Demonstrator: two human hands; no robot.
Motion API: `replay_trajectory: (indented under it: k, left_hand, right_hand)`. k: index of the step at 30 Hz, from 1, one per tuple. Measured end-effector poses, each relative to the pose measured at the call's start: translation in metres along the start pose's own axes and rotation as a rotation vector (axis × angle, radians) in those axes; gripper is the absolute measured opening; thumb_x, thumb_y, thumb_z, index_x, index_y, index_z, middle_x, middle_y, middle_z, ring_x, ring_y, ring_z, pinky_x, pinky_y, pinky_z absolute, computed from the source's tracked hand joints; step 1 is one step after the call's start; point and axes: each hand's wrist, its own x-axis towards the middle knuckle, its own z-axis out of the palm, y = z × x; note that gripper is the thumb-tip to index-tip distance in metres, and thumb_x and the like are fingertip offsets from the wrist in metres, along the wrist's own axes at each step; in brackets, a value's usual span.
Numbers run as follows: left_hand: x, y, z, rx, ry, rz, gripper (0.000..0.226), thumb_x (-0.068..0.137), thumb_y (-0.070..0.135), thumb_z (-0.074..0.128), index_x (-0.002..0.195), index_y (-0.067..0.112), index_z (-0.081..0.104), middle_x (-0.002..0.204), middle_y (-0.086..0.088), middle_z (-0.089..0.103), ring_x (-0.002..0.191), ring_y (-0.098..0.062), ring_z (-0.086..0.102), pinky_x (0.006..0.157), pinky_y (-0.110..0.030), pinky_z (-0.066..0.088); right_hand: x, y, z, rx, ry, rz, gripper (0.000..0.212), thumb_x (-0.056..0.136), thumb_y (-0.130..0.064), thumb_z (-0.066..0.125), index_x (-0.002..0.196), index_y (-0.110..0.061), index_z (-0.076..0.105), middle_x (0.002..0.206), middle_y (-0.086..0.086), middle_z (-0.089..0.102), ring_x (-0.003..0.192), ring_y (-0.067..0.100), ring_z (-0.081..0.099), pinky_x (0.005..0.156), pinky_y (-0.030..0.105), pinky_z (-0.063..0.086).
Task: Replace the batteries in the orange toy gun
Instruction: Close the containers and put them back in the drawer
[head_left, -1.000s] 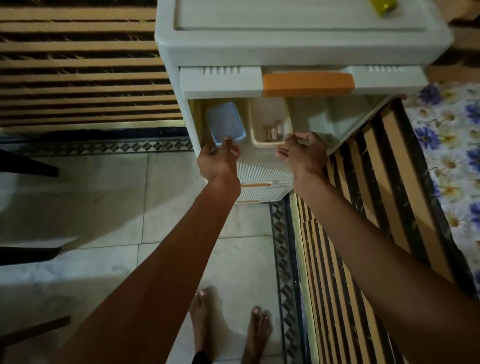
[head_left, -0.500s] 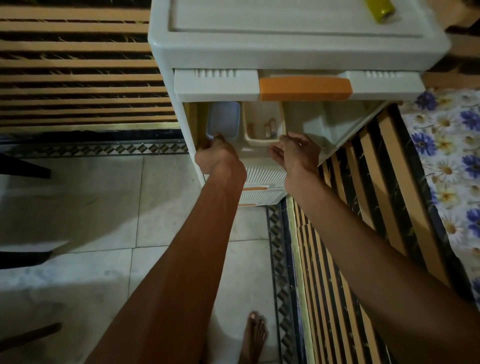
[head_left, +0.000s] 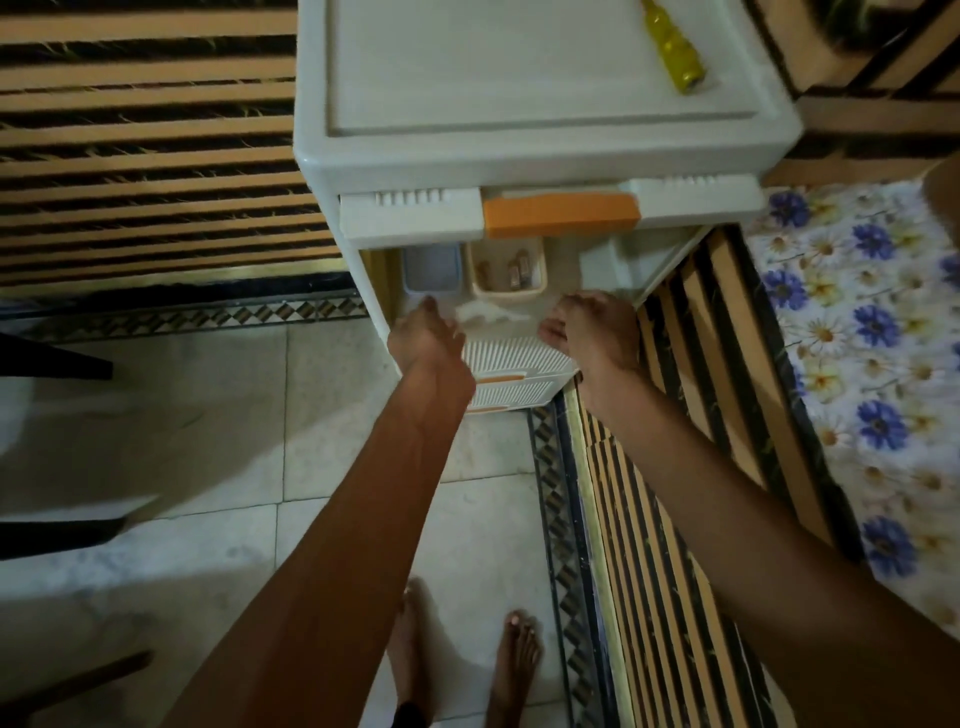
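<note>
A white plastic drawer cabinet (head_left: 519, 156) stands in front of me with its second drawer (head_left: 511, 356) pulled partway out. Inside the drawer sit a blue lidded box (head_left: 432, 267) and a beige tray (head_left: 506, 291) holding small brownish batteries (head_left: 517, 271). My left hand (head_left: 426, 335) grips the drawer's front edge at the left, just below the blue box. My right hand (head_left: 595, 327) has its fingers curled over the same edge at the right. No orange toy gun is in view.
The closed top drawer has an orange handle (head_left: 561, 214). A yellow bottle-like object (head_left: 672, 49) lies on the cabinet top. Striped mats (head_left: 145, 156) lie behind and to the right, beside a floral sheet (head_left: 857, 338). My bare feet (head_left: 511, 660) stand on the tiled floor (head_left: 208, 441).
My left hand left the blue box's lid and went to the drawer front. The drawer has slid further into the cabinet, both hands moving with it.
</note>
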Motion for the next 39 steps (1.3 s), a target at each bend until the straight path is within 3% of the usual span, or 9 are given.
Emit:
replay_trajectory:
  k: [2,5,10,14,18,23,27,32,39]
  left_hand:
    - [-0.025,0.002,-0.014,0.08,-0.047,-0.019,0.027,0.1,0.013,0.051,0.124,0.006,0.061,0.104,-0.007,0.061,0.088,-0.02,0.061,0.075,-0.029,0.052]
    - [-0.085,0.007,-0.031,0.346,-0.166,0.102,0.016,0.097,0.013,0.056,0.109,0.013,0.066,0.101,-0.006,0.066,0.082,-0.018,0.061,0.066,-0.027,0.049]
    - [-0.15,0.048,-0.011,0.861,-0.471,0.913,0.011,0.093,0.008,0.061,0.092,0.017,0.067,0.089,0.006,0.068,0.074,-0.003,0.06,0.065,-0.012,0.044]
    - [-0.144,0.083,0.043,1.23,-0.435,1.407,0.019,0.086,0.011,0.063,0.105,0.015,0.065,0.104,-0.003,0.061,0.095,-0.021,0.056,0.082,-0.032,0.047]
    - [-0.112,0.093,0.074,1.496,-0.449,1.322,0.021,0.083,0.011,0.062,0.102,0.016,0.07,0.1,-0.007,0.067,0.096,-0.03,0.057,0.087,-0.045,0.049]
    - [-0.092,0.091,0.069,1.41,-0.519,1.371,0.018,0.085,0.009,0.062,0.096,0.018,0.073,0.092,-0.001,0.073,0.09,-0.026,0.059,0.089,-0.036,0.044]
    - [-0.093,0.088,0.052,1.307,-0.565,1.426,0.032,0.085,0.002,0.058,0.109,0.016,0.073,0.102,-0.004,0.071,0.1,-0.026,0.055,0.089,-0.021,0.035]
    - [-0.102,0.083,0.038,1.363,-0.538,1.42,0.048,0.078,-0.006,0.061,0.123,0.01,0.068,0.114,-0.01,0.067,0.107,-0.033,0.057,0.098,-0.033,0.042]
    - [-0.105,0.079,0.029,1.342,-0.501,1.422,0.054,0.076,-0.006,0.053,0.127,0.009,0.065,0.125,-0.011,0.064,0.116,-0.031,0.055,0.107,-0.04,0.042]
  right_hand:
    - [-0.029,-0.012,-0.017,-0.06,-0.017,-0.085,0.012,0.094,-0.003,0.06,0.104,-0.005,0.066,0.08,0.009,0.069,0.066,0.014,0.066,0.067,0.027,0.059]
    - [-0.072,-0.043,-0.042,-0.13,-0.027,-0.278,0.01,0.092,-0.006,0.062,0.092,-0.012,0.069,0.071,0.006,0.069,0.056,0.01,0.062,0.056,0.027,0.056]
    - [-0.093,-0.119,-0.069,-0.297,0.142,-0.614,0.006,0.087,-0.023,0.066,0.084,-0.022,0.071,0.068,-0.007,0.068,0.063,0.01,0.066,0.062,0.031,0.055]
    - [-0.066,-0.172,-0.06,-0.514,0.222,-0.712,0.013,0.087,-0.028,0.066,0.089,-0.018,0.074,0.079,-0.01,0.072,0.075,0.003,0.066,0.071,0.023,0.052]
    - [-0.028,-0.191,-0.037,-0.724,0.266,-0.697,0.026,0.082,-0.039,0.069,0.084,-0.014,0.073,0.08,0.0,0.072,0.074,0.017,0.066,0.062,0.026,0.051]
    - [-0.005,-0.188,-0.021,-0.947,0.308,-0.661,0.025,0.081,-0.032,0.071,0.085,-0.008,0.071,0.085,0.01,0.069,0.076,0.027,0.068,0.06,0.031,0.055]
    - [-0.02,-0.184,-0.032,-0.826,0.283,-0.676,0.019,0.08,-0.025,0.067,0.074,-0.008,0.07,0.072,0.007,0.069,0.067,0.023,0.067,0.055,0.026,0.049]
    - [-0.1,-0.166,-0.075,-0.581,0.295,-0.73,0.011,0.08,-0.024,0.069,0.072,-0.018,0.074,0.065,-0.01,0.069,0.055,-0.003,0.056,0.053,0.004,0.036]
    - [-0.162,-0.063,-0.133,-0.484,0.278,-0.674,0.005,0.081,-0.019,0.074,0.079,-0.015,0.076,0.065,-0.009,0.068,0.059,0.005,0.063,0.057,0.029,0.055]
